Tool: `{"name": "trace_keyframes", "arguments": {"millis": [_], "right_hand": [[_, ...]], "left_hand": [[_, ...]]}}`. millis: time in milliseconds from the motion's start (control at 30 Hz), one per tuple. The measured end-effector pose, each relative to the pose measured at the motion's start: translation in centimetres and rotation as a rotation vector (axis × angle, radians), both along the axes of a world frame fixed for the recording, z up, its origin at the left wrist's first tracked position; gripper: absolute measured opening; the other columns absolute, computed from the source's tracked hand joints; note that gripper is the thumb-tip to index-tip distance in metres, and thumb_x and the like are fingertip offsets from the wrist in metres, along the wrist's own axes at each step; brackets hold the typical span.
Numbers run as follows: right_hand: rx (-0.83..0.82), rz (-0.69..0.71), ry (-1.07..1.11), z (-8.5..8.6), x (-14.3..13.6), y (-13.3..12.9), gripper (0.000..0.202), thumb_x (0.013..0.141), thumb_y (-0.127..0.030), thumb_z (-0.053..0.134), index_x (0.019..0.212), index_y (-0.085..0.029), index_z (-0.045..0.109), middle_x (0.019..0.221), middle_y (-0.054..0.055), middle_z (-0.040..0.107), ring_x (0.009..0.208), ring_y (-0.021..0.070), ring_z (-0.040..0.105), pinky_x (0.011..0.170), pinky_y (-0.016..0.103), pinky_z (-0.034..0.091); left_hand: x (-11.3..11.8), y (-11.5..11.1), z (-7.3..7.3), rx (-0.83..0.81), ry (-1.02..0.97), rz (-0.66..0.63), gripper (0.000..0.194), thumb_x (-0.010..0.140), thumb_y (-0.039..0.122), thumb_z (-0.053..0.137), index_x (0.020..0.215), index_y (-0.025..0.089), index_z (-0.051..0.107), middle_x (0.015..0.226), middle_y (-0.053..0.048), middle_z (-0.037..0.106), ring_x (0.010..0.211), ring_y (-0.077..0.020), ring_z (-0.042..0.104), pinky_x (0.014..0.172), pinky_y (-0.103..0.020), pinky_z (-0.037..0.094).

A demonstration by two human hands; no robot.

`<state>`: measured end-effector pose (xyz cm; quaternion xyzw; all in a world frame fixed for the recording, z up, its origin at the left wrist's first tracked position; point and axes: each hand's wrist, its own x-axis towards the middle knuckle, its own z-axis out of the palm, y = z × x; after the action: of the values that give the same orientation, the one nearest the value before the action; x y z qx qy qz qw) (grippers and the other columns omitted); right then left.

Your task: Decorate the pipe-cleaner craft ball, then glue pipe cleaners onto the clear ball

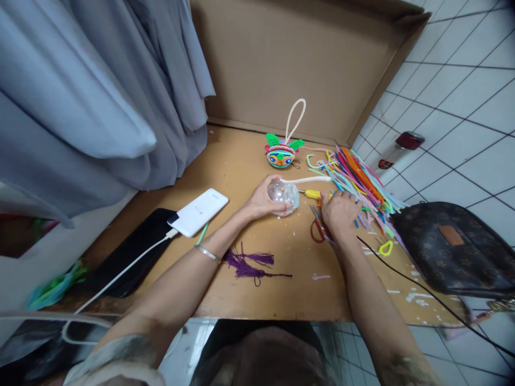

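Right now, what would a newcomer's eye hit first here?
The bright, green-eared ornament near the back of the table, in front of the tall cardboard. Next, the spread of multicoloured strands to its right. Then the clear ball mid-table in the left hand, with a yellow tool in the right hand pointing at it.

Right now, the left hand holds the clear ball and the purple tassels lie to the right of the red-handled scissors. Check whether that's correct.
The side is wrong: the head view shows the purple tassels to the left of the red-handled scissors. The left hand does hold the clear ball.
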<state>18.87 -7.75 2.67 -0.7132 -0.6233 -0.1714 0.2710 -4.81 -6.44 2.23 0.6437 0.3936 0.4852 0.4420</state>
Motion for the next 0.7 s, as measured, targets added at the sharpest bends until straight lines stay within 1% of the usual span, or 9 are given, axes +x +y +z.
{"name": "trace_keyframes", "arguments": {"millis": [67,133,167,233,333,433,567,700], "right_hand": [[0.072,0.211,0.085,1.2,-1.1,-0.8,0.033,0.093,-0.037,0.050,0.109,-0.012,0.066,0.101,0.020,0.069,0.098,0.0321,0.062,0.089,0.051,0.046],[0.121,0.478,0.171,2.3,-2.6,-1.8,0.039,0.094,-0.040,0.052,0.124,-0.016,0.062,0.106,0.014,0.069,0.098,0.0278,0.062,0.089,0.045,0.049],[0.150,0.570,0.193,2.7,-3.4,-2.3,0.042,0.094,-0.040,0.053,0.129,-0.019,0.060,0.110,0.014,0.068,0.101,0.0270,0.062,0.090,0.045,0.050],[0.195,0.698,0.213,3.3,-4.8,-3.2,0.040,0.096,-0.039,0.054,0.131,-0.022,0.060,0.112,0.012,0.068,0.103,0.0258,0.063,0.092,0.044,0.051],[0.241,0.773,0.212,3.5,-5.9,-4.0,0.027,0.098,-0.035,0.052,0.117,-0.024,0.069,0.105,0.010,0.069,0.097,0.0235,0.065,0.088,0.041,0.053],[0.282,0.818,0.205,3.4,-6.0,-4.2,0.025,0.099,-0.027,0.049,0.103,-0.025,0.074,0.096,0.009,0.071,0.089,0.0215,0.067,0.081,0.038,0.054],[0.364,0.868,0.192,3.2,-5.9,-4.0,0.021,0.098,-0.020,0.052,0.100,-0.025,0.072,0.094,0.008,0.074,0.089,0.0211,0.070,0.080,0.037,0.056],[0.454,0.936,0.215,2.6,-6.0,-3.6,0.020,0.097,-0.014,0.052,0.103,-0.026,0.067,0.097,0.008,0.076,0.092,0.0206,0.073,0.081,0.037,0.059]], "left_hand": [[0.1,-0.1,0.0,0.011,0.003,-0.011,0.082,0.050,0.030,0.088,0.124,0.021,0.053,0.127,-0.010,0.061,0.109,-0.0257,0.062,0.102,-0.045,0.050],[0.2,-0.3,0.0,0.030,0.016,-0.015,0.082,0.050,0.029,0.088,0.124,0.020,0.053,0.126,-0.011,0.061,0.109,-0.0256,0.062,0.101,-0.045,0.050],[0.3,-0.3,0.0,0.042,0.022,-0.014,0.082,0.050,0.028,0.087,0.125,0.019,0.053,0.127,-0.011,0.061,0.109,-0.0257,0.062,0.101,-0.045,0.050],[0.4,-0.5,-0.1,0.067,0.035,-0.008,0.081,0.051,0.027,0.086,0.126,0.019,0.053,0.127,-0.012,0.061,0.111,-0.0259,0.062,0.101,-0.044,0.050],[0.5,-0.5,-0.2,0.091,0.045,-0.004,0.081,0.052,0.027,0.086,0.126,0.020,0.054,0.127,-0.011,0.061,0.113,-0.0261,0.061,0.103,-0.044,0.050],[0.4,-0.5,-0.2,0.096,0.059,-0.006,0.081,0.052,0.026,0.087,0.127,0.020,0.055,0.126,-0.011,0.061,0.115,-0.0272,0.061,0.105,-0.046,0.049],[0.3,-0.4,-0.2,0.111,0.087,-0.001,0.081,0.052,0.026,0.087,0.127,0.020,0.056,0.127,-0.011,0.061,0.118,-0.0292,0.060,0.107,-0.048,0.048],[0.4,-0.4,-0.2,0.113,0.086,0.002,0.081,0.052,0.024,0.087,0.127,0.019,0.055,0.127,-0.012,0.061,0.119,-0.0301,0.060,0.108,-0.048,0.047]]}}
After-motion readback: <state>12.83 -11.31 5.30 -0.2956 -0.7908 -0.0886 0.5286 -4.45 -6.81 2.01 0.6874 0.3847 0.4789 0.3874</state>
